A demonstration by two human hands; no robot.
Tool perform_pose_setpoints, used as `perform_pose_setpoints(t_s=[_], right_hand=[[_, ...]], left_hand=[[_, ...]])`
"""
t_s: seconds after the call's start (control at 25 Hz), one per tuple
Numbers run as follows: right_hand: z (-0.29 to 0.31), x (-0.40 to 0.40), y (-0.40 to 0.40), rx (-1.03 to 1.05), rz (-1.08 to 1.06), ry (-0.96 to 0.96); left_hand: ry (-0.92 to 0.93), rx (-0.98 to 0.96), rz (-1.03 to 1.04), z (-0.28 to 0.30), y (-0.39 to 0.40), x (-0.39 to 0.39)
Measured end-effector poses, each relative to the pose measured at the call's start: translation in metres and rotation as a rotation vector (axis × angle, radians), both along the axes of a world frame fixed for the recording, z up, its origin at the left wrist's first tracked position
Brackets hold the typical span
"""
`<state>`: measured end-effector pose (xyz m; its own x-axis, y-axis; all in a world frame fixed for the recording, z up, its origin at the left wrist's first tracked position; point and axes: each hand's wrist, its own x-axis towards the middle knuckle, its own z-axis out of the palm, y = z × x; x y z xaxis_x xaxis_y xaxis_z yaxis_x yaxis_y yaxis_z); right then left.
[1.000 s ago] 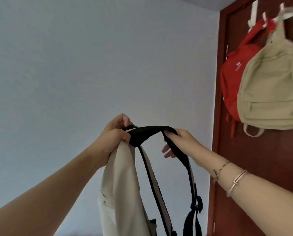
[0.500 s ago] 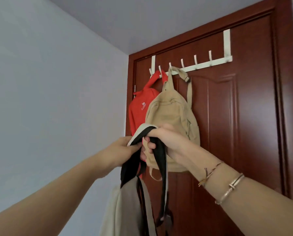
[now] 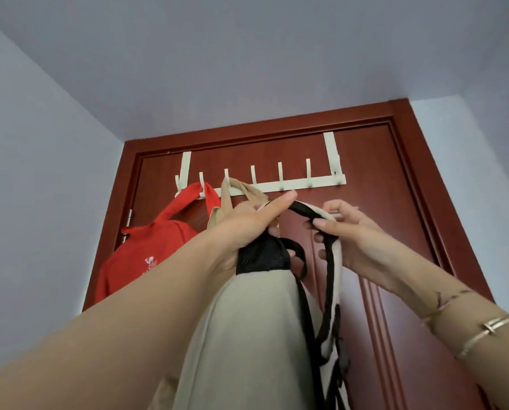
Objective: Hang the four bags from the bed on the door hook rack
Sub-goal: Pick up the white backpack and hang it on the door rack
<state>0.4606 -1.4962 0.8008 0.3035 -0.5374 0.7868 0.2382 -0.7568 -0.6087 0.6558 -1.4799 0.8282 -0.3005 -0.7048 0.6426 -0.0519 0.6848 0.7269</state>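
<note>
Lifting grey backpack (image 3: 247,329) toward door hook rack (image 3: 294,184), just below its free hooks. Left hand (image 3: 247,229) clenched on black top panel; right hand (image 3: 350,235) pinching shoulder strap (image 3: 309,210) open. Advice: spread loop wide, raise above free hook right of tan backpack (image 3: 217,217), then lower. Red backpack (image 3: 140,261) already hung.

- the tan bag (image 3: 217,216) is mostly hidden behind the left hand (image 3: 247,223) and the grey backpack (image 3: 247,335); only its straps are seen.
- the grey backpack's lower part is cut off by the bottom edge.
- the red bag (image 3: 140,255) is partly covered by the left forearm.
- the red bag's white logo is too small to be read.
</note>
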Motion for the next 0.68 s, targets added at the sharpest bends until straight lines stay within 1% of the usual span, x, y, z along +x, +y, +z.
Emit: perform_pose_setpoints(t_s=[0.04,0.12,0.16,0.24,0.32,0.36,0.4,0.48,0.52,0.6,0.68], right_hand=[[0.011,0.004,-0.013,-0.039,-0.097,-0.044],[0.033,0.010,-0.041,-0.143,-0.255,-0.080],[0.044,0.011,-0.054,-0.175,-0.285,-0.072],[0.067,0.010,-0.078,-0.189,-0.250,-0.028],[0.089,0.007,-0.101,-0.198,-0.176,-0.014],[0.101,0.007,-0.112,-0.231,-0.200,-0.034],[0.115,0.007,-0.127,-0.294,-0.303,-0.056],[0.150,0.010,-0.154,-0.494,-0.631,-0.100],[0.167,0.015,-0.163,-0.594,-0.756,-0.122],[0.195,0.026,-0.177,-0.715,-0.889,-0.175],[0.217,0.036,-0.191,-0.760,-0.966,-0.247]], left_hand=[[-0.008,-0.022,0.010,0.012,-0.016,0.001],[-0.065,-0.149,0.151,0.034,-0.052,0.004],[-0.083,-0.229,0.227,0.044,-0.069,0.005],[-0.059,-0.387,0.324,0.066,-0.099,0.002],[0.015,-0.527,0.435,0.090,-0.127,-0.004],[0.037,-0.590,0.514,0.102,-0.139,-0.007],[0.037,-0.642,0.613,0.116,-0.154,-0.010],[0.008,-0.710,0.832,0.142,-0.180,-0.015],[0.008,-0.736,0.901,0.154,-0.192,-0.017],[0.046,-0.750,0.950,0.174,-0.212,-0.022],[0.089,-0.733,1.025,0.192,-0.223,-0.024]])
